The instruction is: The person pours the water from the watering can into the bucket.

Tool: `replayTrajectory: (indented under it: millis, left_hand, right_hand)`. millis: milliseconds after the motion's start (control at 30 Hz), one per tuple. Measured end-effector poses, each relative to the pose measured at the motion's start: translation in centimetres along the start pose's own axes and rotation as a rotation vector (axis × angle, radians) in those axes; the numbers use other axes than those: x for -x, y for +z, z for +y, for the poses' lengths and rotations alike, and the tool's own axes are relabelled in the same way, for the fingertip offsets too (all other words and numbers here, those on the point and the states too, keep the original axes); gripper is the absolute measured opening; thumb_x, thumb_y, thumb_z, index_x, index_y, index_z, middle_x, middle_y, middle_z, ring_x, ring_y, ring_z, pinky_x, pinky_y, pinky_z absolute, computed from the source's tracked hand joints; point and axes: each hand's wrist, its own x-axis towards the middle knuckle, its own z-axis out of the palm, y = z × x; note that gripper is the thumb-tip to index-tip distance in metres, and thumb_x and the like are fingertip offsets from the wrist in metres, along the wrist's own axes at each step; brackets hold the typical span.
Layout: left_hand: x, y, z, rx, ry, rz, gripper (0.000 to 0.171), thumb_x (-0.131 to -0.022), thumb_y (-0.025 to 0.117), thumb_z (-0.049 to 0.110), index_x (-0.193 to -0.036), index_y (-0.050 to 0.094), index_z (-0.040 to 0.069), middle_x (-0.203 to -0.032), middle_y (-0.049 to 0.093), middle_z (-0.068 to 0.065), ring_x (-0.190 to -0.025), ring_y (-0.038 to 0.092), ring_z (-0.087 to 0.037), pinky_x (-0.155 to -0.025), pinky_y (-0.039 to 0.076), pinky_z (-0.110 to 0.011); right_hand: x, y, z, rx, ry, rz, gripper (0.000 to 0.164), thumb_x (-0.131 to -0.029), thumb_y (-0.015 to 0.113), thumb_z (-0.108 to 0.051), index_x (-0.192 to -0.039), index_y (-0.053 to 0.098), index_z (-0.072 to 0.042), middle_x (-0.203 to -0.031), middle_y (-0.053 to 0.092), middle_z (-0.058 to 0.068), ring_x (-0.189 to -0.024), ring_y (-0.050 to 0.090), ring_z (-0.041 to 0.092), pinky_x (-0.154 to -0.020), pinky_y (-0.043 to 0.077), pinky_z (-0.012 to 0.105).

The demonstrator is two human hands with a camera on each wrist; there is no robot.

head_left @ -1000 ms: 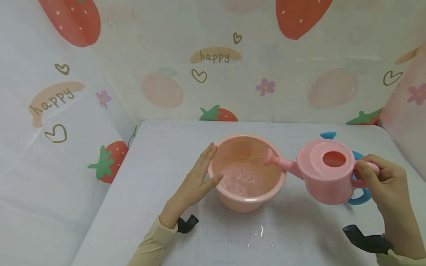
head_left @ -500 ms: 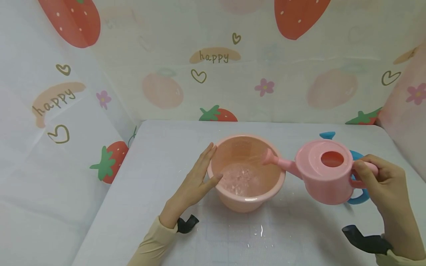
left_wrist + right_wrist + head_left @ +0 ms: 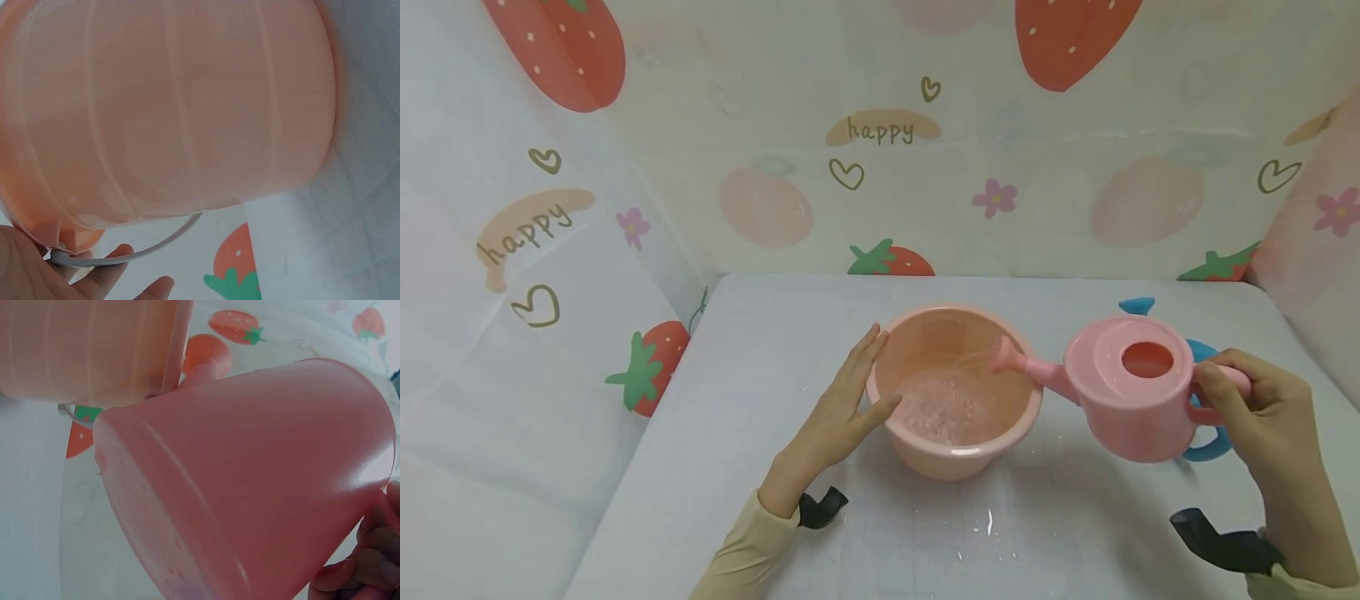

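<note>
A peach-pink bucket [image 3: 951, 462] stands on the table with rippling water [image 3: 943, 408] in its bottom. My left hand [image 3: 835, 412] rests against its left rim, fingers straight along the outside and thumb over the near rim. In the left wrist view, the bucket's grey bail handle [image 3: 156, 245] passes by those fingers. My right hand [image 3: 1262, 408] grips the handle of a pink watering can [image 3: 1138, 417], held above the table to the bucket's right. The can's sprinkler head [image 3: 1006, 356] reaches over the right rim, and thin streams of water come from it into the bucket.
Behind the pink can stands a mostly hidden blue object with a curved handle [image 3: 1210, 448] and a flared blue tip [image 3: 1137, 305]. Water drops [image 3: 989, 522] lie on the white table [image 3: 790, 333]. Strawberry-printed sheets [image 3: 880, 192] enclose the back and sides.
Water keeps flowing from the sprinkler head, and the ripples in the bucket have shifted. Both hands, the watering can and the bucket hold almost the same places.
</note>
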Motion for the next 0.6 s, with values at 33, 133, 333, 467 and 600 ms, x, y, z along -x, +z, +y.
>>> replayTrajectory:
  millis: [33,133,333,467,600]
  left_hand:
    - [0.01,-0.02,0.03,0.002,-0.001,0.0,0.072,-0.092,0.044,0.052,-0.149,0.008,0.03,-0.155,0.002,0.014,-0.142,0.01,-0.013,-0.108,0.024,-0.054]
    - [0.05,-0.06,0.11,0.002,-0.006,0.004,0.071,-0.092,0.045,0.051,-0.149,0.008,0.03,-0.155,0.002,0.015,-0.142,0.01,-0.012,-0.107,0.024,-0.055]
    - [0.12,-0.1,0.21,0.004,-0.009,0.007,0.072,-0.091,0.046,0.051,-0.149,0.009,0.03,-0.155,0.003,0.013,-0.142,0.01,-0.013,-0.107,0.024,-0.055]
    - [0.1,-0.09,0.19,0.003,-0.011,0.005,0.071,-0.091,0.044,0.053,-0.149,0.009,0.03,-0.155,0.002,0.014,-0.142,0.01,-0.013,-0.108,0.024,-0.054]
    - [0.07,-0.06,0.21,0.001,-0.011,0.006,0.071,-0.091,0.043,0.054,-0.149,0.01,0.03,-0.155,0.003,0.015,-0.142,0.011,-0.011,-0.108,0.024,-0.054]
  right_hand:
    - [0.01,0.0,-0.01,0.005,0.004,0.001,0.016,-0.086,0.054,0.011,-0.085,0.065,-0.001,-0.073,0.06,-0.009,-0.059,0.057,0.002,-0.054,0.051,0.015]
    - [0.03,0.03,-0.06,0.034,0.003,-0.002,0.014,-0.086,0.054,0.01,-0.085,0.064,0.0,-0.073,0.06,-0.01,-0.06,0.056,0.003,-0.054,0.051,0.015]
    - [0.0,-0.02,-0.05,0.029,-0.016,-0.011,0.016,-0.086,0.054,0.011,-0.086,0.064,-0.001,-0.074,0.06,-0.01,-0.06,0.056,0.002,-0.055,0.05,0.014]
    - [0.08,-0.05,-0.18,0.036,-0.008,-0.007,0.016,-0.086,0.055,0.01,-0.086,0.064,-0.002,-0.074,0.06,-0.01,-0.061,0.057,0.001,-0.055,0.05,0.013]
    - [0.14,-0.03,-0.38,0.043,-0.002,-0.004,0.014,-0.086,0.055,0.01,-0.086,0.064,-0.001,-0.074,0.059,-0.01,-0.061,0.056,0.002,-0.055,0.05,0.014]
